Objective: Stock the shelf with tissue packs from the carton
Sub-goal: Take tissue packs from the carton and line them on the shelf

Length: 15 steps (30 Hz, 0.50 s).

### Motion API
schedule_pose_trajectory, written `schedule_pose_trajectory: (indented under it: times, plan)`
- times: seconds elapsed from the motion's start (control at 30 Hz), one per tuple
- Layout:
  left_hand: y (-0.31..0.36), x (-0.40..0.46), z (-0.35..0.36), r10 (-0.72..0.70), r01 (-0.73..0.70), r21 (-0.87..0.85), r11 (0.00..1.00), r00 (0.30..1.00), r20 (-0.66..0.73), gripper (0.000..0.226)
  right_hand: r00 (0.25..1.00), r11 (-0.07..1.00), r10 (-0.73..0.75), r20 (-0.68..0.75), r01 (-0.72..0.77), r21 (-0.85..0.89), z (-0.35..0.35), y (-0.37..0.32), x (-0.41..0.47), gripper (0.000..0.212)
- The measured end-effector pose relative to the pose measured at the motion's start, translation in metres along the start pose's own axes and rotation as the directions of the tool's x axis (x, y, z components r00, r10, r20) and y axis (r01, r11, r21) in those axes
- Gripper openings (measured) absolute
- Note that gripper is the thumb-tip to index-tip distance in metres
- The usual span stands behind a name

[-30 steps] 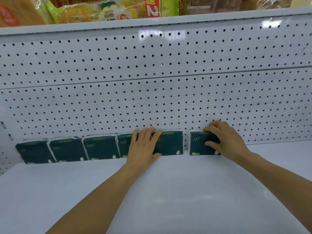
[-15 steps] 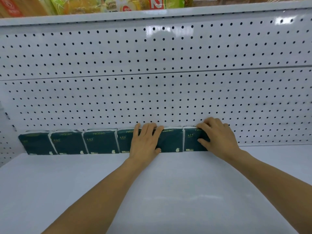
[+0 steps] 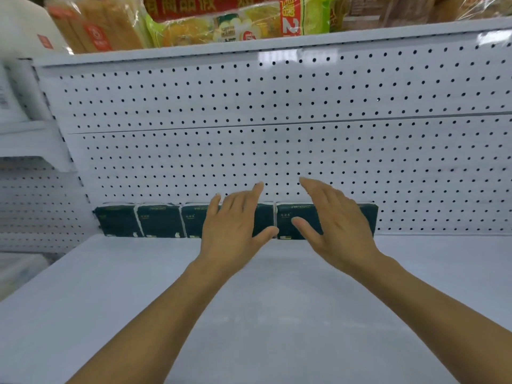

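Several dark green tissue packs (image 3: 159,220) stand upright in a tight row against the white pegboard back (image 3: 277,151) of the shelf (image 3: 263,314). My left hand (image 3: 235,225) hovers in front of the middle packs with straight, spread fingers and holds nothing. In front of the right-hand packs, my right hand (image 3: 336,220) is likewise lifted with fingers extended and nothing in it. Both hands hide parts of the row, and whether they touch the packs cannot be told. The carton is out of view.
The upper shelf (image 3: 249,48) carries wrapped bread and snack bags (image 3: 221,23). Another white shelf unit (image 3: 25,173) adjoins on the left. White shelf surface spreads out in front of the row and to its right.
My right hand slid the last pack left against the row, closing the gap. Both hands have since let go and lifted away with fingers straight. The camera view shifted left.
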<state>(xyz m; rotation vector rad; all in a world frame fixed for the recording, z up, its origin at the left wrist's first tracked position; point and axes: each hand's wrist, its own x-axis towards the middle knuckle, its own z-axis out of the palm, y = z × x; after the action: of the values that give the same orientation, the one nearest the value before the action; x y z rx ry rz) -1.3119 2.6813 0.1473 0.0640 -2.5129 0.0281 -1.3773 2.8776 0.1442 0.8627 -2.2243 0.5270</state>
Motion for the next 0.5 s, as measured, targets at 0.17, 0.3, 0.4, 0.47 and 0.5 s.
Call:
schedule_pose_trajectory:
  times: [0.17, 0.3, 0.4, 0.47, 0.5]
  plan:
    - [-0.039, -0.071, -0.046, -0.033, 0.034, 0.003, 0.999, 0.983, -0.181, 0.070, 0.997, 0.998, -0.052, -0.051, 0.053, 0.037, -0.010, -0.083, -0.024, 0.056]
    - [-0.081, -0.138, -0.078, -0.079, 0.082, 0.008, 0.997, 0.976, -0.205, 0.064, 0.996, 0.996, -0.072, -0.045, 0.074, 0.052, -0.006, -0.153, -0.048, 0.052]
    - [-0.114, -0.190, -0.102, -0.110, 0.119, 0.037, 0.992, 0.976, -0.188, 0.059, 0.995, 0.991, -0.096, -0.040, 0.099, 0.091, 0.001, -0.211, -0.066, 0.050]
    - [-0.138, -0.223, -0.115, -0.120, 0.130, 0.048, 0.990, 0.978, -0.170, 0.058, 0.991, 0.982, -0.131, -0.037, 0.135, 0.129, 0.006, -0.249, -0.077, 0.050]
    - [-0.150, -0.239, -0.121, -0.124, 0.133, 0.051, 0.990, 0.979, -0.160, 0.057, 0.988, 0.978, -0.150, -0.031, 0.152, 0.145, 0.009, -0.266, -0.082, 0.050]
